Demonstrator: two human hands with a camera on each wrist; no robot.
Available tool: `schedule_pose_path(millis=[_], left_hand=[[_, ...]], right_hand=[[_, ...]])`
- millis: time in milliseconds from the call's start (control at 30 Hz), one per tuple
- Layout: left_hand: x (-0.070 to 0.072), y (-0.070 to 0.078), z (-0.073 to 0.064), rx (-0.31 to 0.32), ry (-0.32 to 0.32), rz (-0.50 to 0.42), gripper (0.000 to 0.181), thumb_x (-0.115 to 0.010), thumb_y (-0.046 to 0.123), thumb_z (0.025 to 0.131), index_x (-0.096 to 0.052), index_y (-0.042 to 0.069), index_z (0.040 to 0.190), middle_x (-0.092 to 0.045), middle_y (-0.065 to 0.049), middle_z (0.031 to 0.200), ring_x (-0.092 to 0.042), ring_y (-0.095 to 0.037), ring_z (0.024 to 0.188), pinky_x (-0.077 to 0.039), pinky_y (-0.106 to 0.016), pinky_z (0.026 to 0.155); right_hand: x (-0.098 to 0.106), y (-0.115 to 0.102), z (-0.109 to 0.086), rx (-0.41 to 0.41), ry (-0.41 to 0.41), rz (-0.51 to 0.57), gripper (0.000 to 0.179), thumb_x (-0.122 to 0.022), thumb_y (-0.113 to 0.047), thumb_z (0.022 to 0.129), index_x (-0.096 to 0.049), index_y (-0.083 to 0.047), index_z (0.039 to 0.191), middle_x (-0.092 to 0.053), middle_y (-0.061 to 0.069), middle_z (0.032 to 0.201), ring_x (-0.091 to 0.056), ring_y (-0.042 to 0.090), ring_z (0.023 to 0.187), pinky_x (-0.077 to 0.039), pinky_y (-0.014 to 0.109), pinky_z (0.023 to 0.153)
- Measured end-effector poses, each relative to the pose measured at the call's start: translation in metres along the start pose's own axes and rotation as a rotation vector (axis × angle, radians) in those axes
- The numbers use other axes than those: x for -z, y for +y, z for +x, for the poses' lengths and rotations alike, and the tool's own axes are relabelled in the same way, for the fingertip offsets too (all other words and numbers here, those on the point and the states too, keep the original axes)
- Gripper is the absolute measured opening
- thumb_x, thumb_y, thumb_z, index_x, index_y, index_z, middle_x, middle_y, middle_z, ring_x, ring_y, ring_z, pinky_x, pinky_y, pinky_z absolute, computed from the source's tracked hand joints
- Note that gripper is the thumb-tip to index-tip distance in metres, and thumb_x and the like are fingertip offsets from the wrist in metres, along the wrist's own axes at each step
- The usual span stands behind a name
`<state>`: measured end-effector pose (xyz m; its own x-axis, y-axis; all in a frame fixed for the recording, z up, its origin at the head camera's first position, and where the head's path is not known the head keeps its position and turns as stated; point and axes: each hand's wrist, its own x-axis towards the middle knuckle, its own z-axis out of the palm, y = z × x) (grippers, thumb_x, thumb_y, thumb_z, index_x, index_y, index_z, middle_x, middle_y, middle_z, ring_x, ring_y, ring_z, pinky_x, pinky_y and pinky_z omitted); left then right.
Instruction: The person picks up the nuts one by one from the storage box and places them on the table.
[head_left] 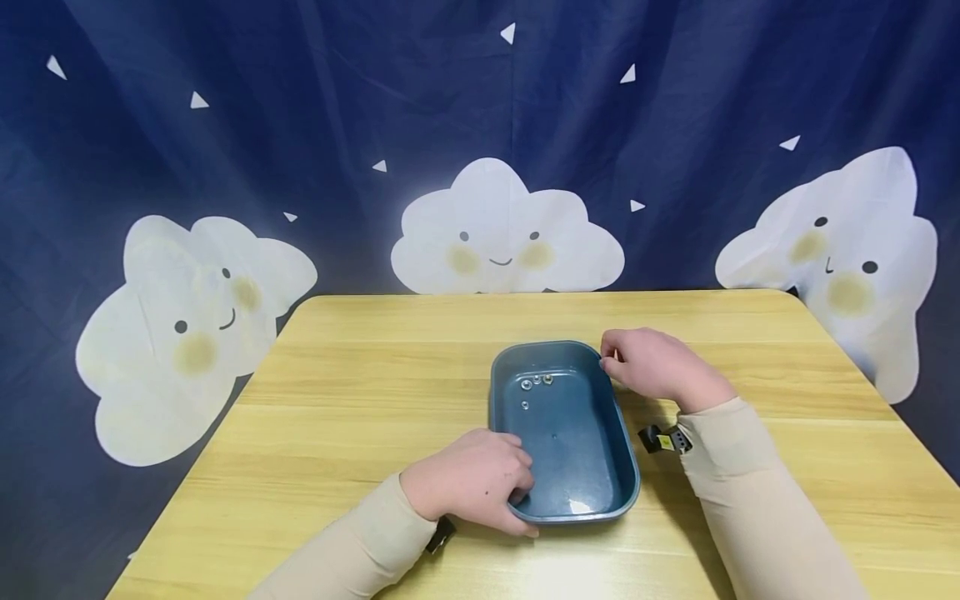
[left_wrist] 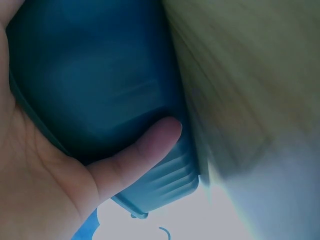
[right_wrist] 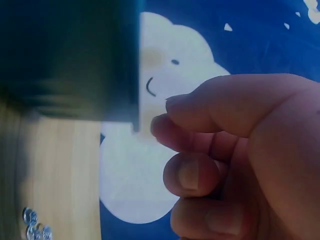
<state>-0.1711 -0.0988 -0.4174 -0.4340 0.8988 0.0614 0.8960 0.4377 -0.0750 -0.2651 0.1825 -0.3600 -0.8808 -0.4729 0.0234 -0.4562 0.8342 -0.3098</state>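
A dark blue plastic tray (head_left: 577, 450) stands in front of me in the head view. My left hand (head_left: 480, 479) grips its near left corner, the thumb (left_wrist: 145, 150) flat along the outer wall and the fingers over the rim. Several small shiny round pieces (head_left: 527, 385) lie inside toward the far left. Beside the far right rim is my right hand (head_left: 652, 362), its fingers curled. In the right wrist view, its thumb and index fingertips (right_wrist: 187, 107) come together, with nothing visible between them, apart from the tray wall (right_wrist: 90, 60).
All this is on a light wooden table (head_left: 360, 375). At the lower left of the right wrist view, several shiny clear pieces (right_wrist: 36, 227) show against the wood. Behind the table hangs a dark blue curtain (head_left: 337, 100) with white clouds.
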Motion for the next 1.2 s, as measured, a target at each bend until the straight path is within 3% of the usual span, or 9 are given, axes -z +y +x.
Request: schedule_pose_path(millis=[333, 600, 933, 1067, 1200], left_hand=[[0.001, 0.000, 0.001, -0.004, -0.001, -0.005, 0.053, -0.071, 0.071, 0.076, -0.043, 0.031, 0.055, -0.036, 0.022, 0.064, -0.040, -0.003, 0.067, -0.030, -0.017, 0.055], [0.002, -0.001, 0.001, -0.007, -0.008, -0.015, 0.053, -0.071, 0.070, 0.077, -0.043, 0.030, 0.055, -0.036, 0.021, 0.063, -0.040, -0.003, 0.067, -0.030, -0.017, 0.056], [0.003, -0.001, 0.001, -0.018, 0.004, -0.009, 0.053, -0.071, 0.070, 0.076, -0.043, 0.030, 0.055, -0.036, 0.021, 0.063, -0.041, -0.002, 0.067, -0.030, -0.017, 0.055], [0.003, -0.002, 0.001, -0.020, 0.006, -0.022, 0.053, -0.072, 0.069, 0.077, -0.044, 0.030, 0.055, -0.037, 0.021, 0.064, -0.040, -0.001, 0.068, -0.029, -0.016, 0.054], [0.003, -0.002, 0.001, -0.023, 0.002, -0.024, 0.052, -0.072, 0.069, 0.077, -0.045, 0.030, 0.056, -0.037, 0.021, 0.064, -0.042, -0.001, 0.068, -0.030, -0.016, 0.055]], right_hand=[[0.002, -0.026, 0.000, 0.072, 0.101, 0.023, 0.011, -0.064, -0.022, 0.095, -0.062, -0.022, 0.085, -0.051, -0.008, 0.066, -0.050, 0.014, 0.062, -0.041, 0.034, 0.061], [0.000, -0.050, 0.000, 0.142, 0.113, 0.051, 0.010, -0.063, -0.021, 0.095, -0.061, -0.023, 0.085, -0.051, -0.010, 0.068, -0.050, 0.011, 0.064, -0.043, 0.033, 0.061], [-0.017, -0.069, 0.005, 0.229, 0.113, 0.001, 0.002, -0.066, -0.023, 0.093, -0.066, -0.022, 0.093, -0.059, -0.011, 0.085, -0.055, 0.010, 0.073, -0.048, 0.033, 0.066], [-0.028, -0.077, 0.007, 0.273, 0.091, -0.026, 0.015, -0.068, -0.025, 0.093, -0.068, -0.018, 0.106, -0.062, -0.007, 0.101, -0.058, 0.008, 0.075, -0.050, 0.030, 0.066], [-0.040, -0.080, 0.012, 0.305, 0.054, -0.025, 0.024, -0.069, -0.024, 0.093, -0.068, -0.015, 0.115, -0.062, -0.001, 0.109, -0.054, 0.007, 0.066, -0.049, 0.028, 0.062]])
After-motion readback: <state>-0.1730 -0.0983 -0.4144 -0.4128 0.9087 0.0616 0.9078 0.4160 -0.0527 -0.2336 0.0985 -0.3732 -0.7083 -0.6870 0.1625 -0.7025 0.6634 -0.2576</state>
